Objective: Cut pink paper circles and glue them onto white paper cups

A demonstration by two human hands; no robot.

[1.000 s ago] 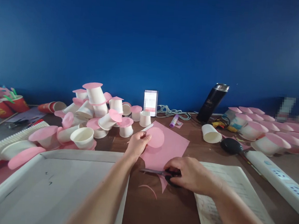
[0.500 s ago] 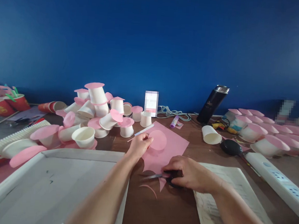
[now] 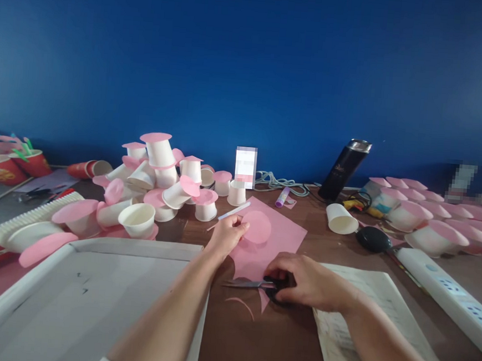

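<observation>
Cup pile (image 3: 157,182) left of paper sheet (image 3: 280,239); flask (image 3: 344,169) behind, power strip (image 3: 445,285) right

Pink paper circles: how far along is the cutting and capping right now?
Done: a pile of white cups and a row at right already carry pink discs. In hand: the left hand pinches a cut pink circle over the pink sheet; the right hand grips scissors low by the table. Left: bare cups, such as one lying on its side, and uncut sheet.

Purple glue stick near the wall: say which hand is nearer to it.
Left. The left hand lies below-left of the purple glue stick, pinching a pink paper disc; the right hand, on the scissors, sits farther back.
</observation>
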